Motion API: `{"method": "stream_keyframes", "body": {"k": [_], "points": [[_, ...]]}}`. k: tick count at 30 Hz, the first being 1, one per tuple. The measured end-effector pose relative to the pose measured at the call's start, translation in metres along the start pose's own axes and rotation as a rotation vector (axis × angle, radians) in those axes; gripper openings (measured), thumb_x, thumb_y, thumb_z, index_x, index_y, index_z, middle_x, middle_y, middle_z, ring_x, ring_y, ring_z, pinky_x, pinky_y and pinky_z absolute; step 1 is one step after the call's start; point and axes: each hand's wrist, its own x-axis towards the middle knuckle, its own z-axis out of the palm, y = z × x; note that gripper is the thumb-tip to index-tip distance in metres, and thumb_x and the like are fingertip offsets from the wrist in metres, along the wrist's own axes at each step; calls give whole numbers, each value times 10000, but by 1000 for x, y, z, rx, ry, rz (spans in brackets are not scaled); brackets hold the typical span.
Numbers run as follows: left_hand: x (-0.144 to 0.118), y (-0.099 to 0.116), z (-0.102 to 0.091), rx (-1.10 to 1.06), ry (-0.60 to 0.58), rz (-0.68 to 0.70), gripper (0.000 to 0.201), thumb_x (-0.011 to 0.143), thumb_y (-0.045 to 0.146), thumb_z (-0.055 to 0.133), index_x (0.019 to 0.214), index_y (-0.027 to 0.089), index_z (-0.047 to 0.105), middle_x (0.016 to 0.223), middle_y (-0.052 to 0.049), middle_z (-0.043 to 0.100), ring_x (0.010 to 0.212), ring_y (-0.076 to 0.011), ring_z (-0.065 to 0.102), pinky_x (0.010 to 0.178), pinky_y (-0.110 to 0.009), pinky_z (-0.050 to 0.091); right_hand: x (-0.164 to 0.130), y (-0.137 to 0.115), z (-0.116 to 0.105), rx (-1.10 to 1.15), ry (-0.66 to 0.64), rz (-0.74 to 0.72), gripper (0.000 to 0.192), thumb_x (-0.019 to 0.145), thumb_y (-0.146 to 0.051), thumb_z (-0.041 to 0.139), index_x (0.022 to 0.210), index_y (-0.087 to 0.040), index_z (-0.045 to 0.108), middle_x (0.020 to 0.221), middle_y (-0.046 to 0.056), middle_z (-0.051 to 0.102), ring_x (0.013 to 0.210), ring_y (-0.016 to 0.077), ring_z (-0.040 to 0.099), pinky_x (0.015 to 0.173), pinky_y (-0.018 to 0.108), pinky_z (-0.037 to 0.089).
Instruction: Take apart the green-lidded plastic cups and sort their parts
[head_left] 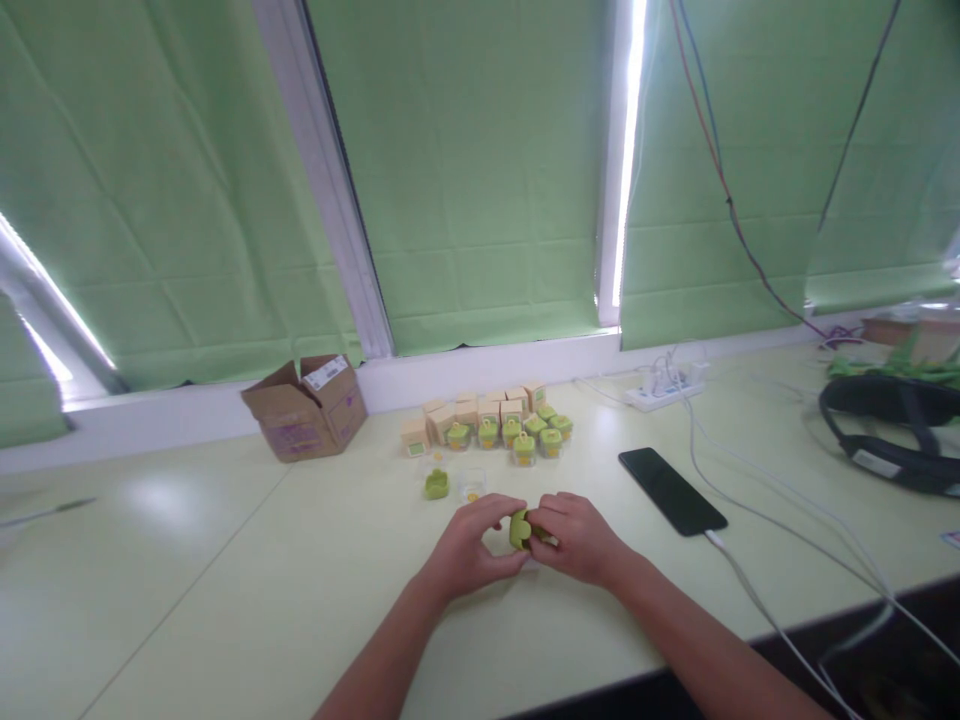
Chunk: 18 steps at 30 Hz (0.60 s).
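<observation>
Pinching the small green piece [519, 528] between left hand [471, 553] and right hand [577, 540], I judge it light, rigid, best gripped at its edges.

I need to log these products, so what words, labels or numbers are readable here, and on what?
None can be read.
Cardboard box: white sticker and purple print, too blurred.
Small tan boxes and green-lidded jars: labels too small.
Black band: white tag, unreadable.
Green piece between left hand and right hand: no text visible.
</observation>
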Motion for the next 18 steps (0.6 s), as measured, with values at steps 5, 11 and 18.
{"method": "stream_keyframes", "body": {"k": [5, 11, 18], "points": [[2, 4, 0, -1, 3, 1, 389, 647, 150, 640, 1030, 201, 588, 968, -49, 648, 826, -166, 572, 683, -272, 480, 0, -4, -4, 86, 28, 27, 23, 731, -173, 524, 724, -189, 539, 647, -12, 500, 603, 116, 437, 591, 245, 314], [2, 0, -2, 15, 11, -18, 372, 655, 175, 645, 1017, 196, 560, 938, -45, 620, 789, -159, 547, 687, -283, 475, 2, -6, -13, 243, 84, 111, 34, 755, -198, 518, 722, -190, 520, 624, -20, 468, 577, 110, 431, 566, 235, 334], [-6, -18, -8, 55, 108, -138, 410, 684, 159, 624, 1076, 192, 509, 987, -45, 574, 805, -147, 546, 690, -265, 479, 1, 9, -24, 331, 266, 446, 69, 770, -204, 490, 702, -192, 489, 619, -24, 469, 569, 107, 438, 525, 215, 342]]}}
